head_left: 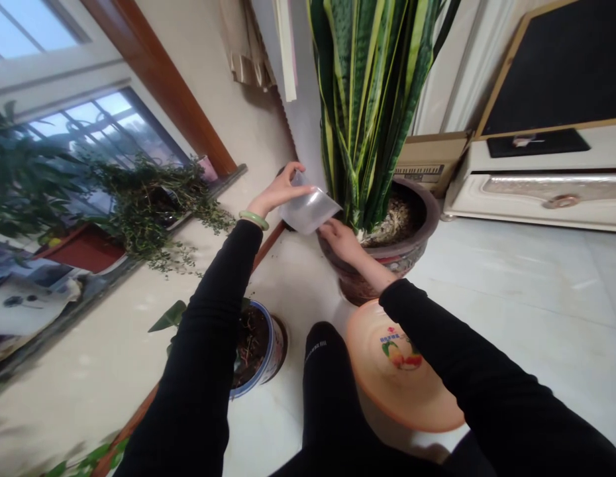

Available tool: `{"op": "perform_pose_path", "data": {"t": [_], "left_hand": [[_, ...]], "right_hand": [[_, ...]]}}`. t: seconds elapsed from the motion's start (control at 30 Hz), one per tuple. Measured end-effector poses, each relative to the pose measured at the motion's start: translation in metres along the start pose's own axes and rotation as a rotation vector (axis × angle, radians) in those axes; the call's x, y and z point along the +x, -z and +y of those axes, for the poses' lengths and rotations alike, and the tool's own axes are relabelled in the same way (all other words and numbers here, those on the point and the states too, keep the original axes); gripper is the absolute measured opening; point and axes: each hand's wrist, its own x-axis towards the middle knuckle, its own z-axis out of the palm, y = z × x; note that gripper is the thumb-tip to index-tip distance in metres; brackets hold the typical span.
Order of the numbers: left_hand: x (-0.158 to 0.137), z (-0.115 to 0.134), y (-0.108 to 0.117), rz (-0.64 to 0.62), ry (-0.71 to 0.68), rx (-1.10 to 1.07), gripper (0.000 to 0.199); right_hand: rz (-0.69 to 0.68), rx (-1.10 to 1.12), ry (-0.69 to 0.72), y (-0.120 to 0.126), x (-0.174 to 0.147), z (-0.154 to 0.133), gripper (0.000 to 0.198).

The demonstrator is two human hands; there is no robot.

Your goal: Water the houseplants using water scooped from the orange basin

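A clear plastic container is held by my left hand, thumb along its side and fingers at its upper edge. It is tilted, its far corner pointing at the base of a tall snake plant. Whether it has anything inside, I cannot tell. My right hand is at the rim of the snake plant's brown pot, just below the container. Its fingers are curled, with the tips partly hidden at the container's lower edge; what they grip cannot be made out. A green bangle circles my left wrist.
An orange plastic basin with a fruit print lies by my right knee. On the left stands a blue-rimmed flowerpot. Trailing plants line the windowsill. A white cabinet and a cardboard box stand behind, right.
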Motion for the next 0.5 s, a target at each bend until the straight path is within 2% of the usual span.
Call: {"op": "perform_pose_path", "data": {"t": [0.23,0.4,0.5], "left_hand": [[-0.004,-0.003,-0.001,0.003,0.015,-0.134,0.060],[-0.005,-0.007,-0.002,0.009,0.006,-0.129,0.063],[-0.006,-0.006,-0.005,0.021,-0.005,-0.124,0.066]], "right_hand": [[-0.001,0.005,-0.003,0.000,0.002,0.003,0.030],[0.117,0.078,-0.099,-0.004,0.006,0.011,0.032],[0.178,0.049,-0.101,-0.006,0.004,0.011,0.028]]}}
